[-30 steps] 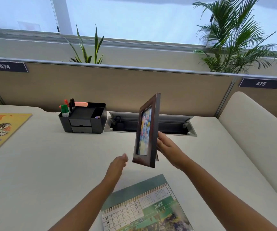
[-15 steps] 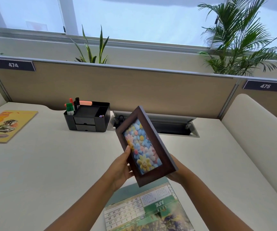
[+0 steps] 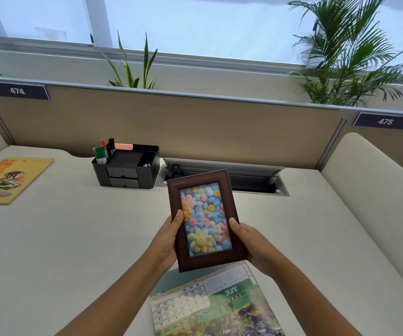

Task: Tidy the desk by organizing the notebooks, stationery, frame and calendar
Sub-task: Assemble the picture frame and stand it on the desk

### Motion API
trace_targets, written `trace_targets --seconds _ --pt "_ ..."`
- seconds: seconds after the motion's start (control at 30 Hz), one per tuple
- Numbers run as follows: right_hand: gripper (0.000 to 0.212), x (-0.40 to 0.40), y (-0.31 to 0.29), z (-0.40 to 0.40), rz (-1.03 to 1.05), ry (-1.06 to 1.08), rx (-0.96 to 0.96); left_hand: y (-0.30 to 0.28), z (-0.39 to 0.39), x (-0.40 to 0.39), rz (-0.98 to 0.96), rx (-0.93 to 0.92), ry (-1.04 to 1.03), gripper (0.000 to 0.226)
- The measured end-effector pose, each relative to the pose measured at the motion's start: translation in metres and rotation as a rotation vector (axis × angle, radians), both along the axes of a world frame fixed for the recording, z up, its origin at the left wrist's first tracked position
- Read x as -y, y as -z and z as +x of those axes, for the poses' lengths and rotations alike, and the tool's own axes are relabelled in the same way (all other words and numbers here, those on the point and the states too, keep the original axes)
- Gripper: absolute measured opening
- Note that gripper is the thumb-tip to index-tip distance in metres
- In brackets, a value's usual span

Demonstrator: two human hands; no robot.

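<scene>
The picture frame [image 3: 205, 220] has a dark brown, wood-look moulding with a satin sheen and a glossy pane. The calendar [image 3: 216, 304] is glossy printed paper. The desk organizer [image 3: 126, 167] appears to be matt black plastic. The desk [image 3: 62, 238] surface is smooth and matt off-white.

Scene is brightly lit by daylight from the wide glass window [image 3: 195, 25] behind the beige partition panel [image 3: 171, 132]. The window is overexposed to pale blue-white. Shadows on the cream desk surface [image 3: 62, 238] are soft. Wide-angle distortion bows the edges. Focus is slightly soft throughout.
</scene>
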State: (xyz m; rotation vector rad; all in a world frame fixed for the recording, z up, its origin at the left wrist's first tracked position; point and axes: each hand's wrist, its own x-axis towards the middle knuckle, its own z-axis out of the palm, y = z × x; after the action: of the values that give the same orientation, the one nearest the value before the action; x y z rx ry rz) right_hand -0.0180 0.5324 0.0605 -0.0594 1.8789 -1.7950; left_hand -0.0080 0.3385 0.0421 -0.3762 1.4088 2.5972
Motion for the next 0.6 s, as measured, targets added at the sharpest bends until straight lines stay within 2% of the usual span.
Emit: trace_targets --seconds 0.3,0.6 --pt "0.054 -0.001 0.012 0.002 -0.034 0.005 -0.061 -0.001 0.0 0.0 0.013 -0.026 0.029 0.031" --pt "0.042 -0.003 0.008 -0.01 -0.013 0.078 -0.125 -0.006 -0.006 -0.005 -0.041 -0.032 0.068 0.03"
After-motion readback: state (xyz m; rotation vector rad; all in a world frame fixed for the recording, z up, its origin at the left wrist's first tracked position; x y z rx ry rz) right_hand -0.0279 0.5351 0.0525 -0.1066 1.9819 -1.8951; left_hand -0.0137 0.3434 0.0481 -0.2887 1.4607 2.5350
